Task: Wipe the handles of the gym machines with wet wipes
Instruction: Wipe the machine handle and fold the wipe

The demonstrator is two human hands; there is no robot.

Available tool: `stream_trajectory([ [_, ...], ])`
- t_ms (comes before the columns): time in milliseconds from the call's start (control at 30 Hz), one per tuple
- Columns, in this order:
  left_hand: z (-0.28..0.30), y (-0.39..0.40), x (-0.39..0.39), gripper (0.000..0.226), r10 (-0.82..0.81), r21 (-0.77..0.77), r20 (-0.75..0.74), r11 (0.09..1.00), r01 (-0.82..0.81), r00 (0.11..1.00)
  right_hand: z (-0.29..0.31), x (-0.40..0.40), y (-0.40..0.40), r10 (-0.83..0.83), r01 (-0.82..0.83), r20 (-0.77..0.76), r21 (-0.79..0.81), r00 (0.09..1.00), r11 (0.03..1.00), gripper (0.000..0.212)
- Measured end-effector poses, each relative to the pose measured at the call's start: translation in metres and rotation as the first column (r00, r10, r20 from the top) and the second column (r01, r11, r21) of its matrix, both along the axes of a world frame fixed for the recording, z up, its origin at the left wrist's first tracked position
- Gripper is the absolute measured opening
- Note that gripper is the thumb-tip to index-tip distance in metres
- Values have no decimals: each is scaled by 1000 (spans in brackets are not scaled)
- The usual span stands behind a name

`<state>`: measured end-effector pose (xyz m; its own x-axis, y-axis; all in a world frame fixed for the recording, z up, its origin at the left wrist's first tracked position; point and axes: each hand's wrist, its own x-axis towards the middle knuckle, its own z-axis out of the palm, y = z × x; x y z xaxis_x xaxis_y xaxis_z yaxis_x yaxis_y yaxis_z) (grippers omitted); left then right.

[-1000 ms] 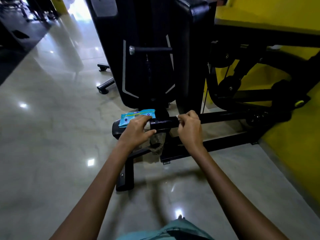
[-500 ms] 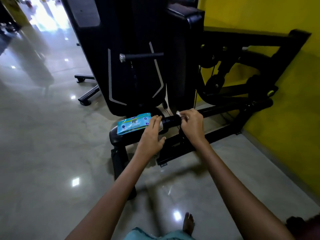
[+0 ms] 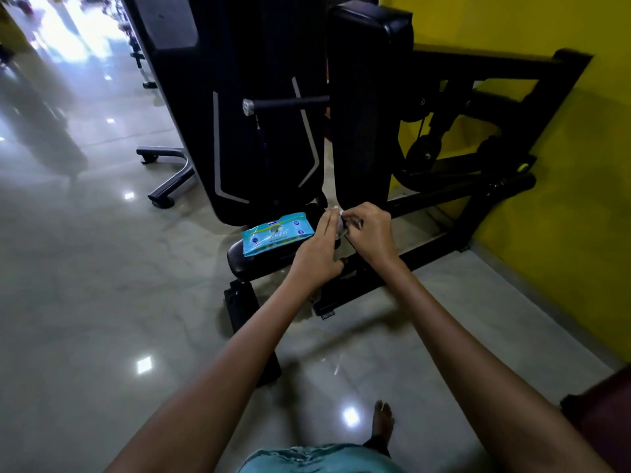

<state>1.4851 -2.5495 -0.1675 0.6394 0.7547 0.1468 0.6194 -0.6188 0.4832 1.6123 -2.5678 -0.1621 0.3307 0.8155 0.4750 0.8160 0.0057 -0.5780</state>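
Observation:
A blue pack of wet wipes (image 3: 277,233) lies on the black padded roller (image 3: 259,262) at the low front of a gym machine. Just to its right my two hands meet over the roller bar. My right hand (image 3: 370,230) pinches a small white wet wipe (image 3: 338,218) between its fingertips. My left hand (image 3: 319,254) has straight fingers that touch the same wipe from the left. A black handle bar with a silver end cap (image 3: 283,104) sticks out of the machine higher up.
The black machine body (image 3: 239,97) and its upright pad (image 3: 365,97) stand right behind my hands. A yellow wall (image 3: 563,165) closes the right side. Glossy tiled floor (image 3: 85,285) spreads to the left. Another machine's black foot (image 3: 167,179) lies at the left. My bare foot (image 3: 383,421) stands below.
My left hand has left the roller beside the pack and moved right to the wipe in my right hand. The view has pulled back and tilted up.

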Motion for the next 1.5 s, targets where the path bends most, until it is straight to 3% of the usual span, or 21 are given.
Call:
stream_trajectory([
  [167,-3,2,-24,82,97,-39,29,995,-96,995,10,-15,-4,44,-37,-115,63,992,997,12],
  [333,-21,22,-82,66,287,-54,-100,955,-293,953,14,-55,13,164,-163,-26,25,986,986,11],
  [467,-33,31,-132,51,353,-73,-221,924,-376,909,2,-109,31,295,-300,-60,-121,954,946,13],
  [567,-35,33,-170,46,397,-51,-339,897,-438,853,-12,-151,44,304,-320,-102,-255,947,913,16],
  [767,-30,34,-252,46,483,-37,-485,822,-568,730,-25,-227,66,331,-285,29,-441,943,851,18],
  [967,-22,37,-313,41,395,-95,-660,800,-593,639,-20,-296,92,522,-387,89,-571,848,725,19],
  [1300,-7,74,-406,49,557,-243,-579,579,-778,595,-18,-397,166,626,-450,84,-621,775,641,21],
  [1500,-3,145,-459,45,587,-202,-579,569,-797,566,-27,-448,242,627,-465,66,-611,776,641,17],
])
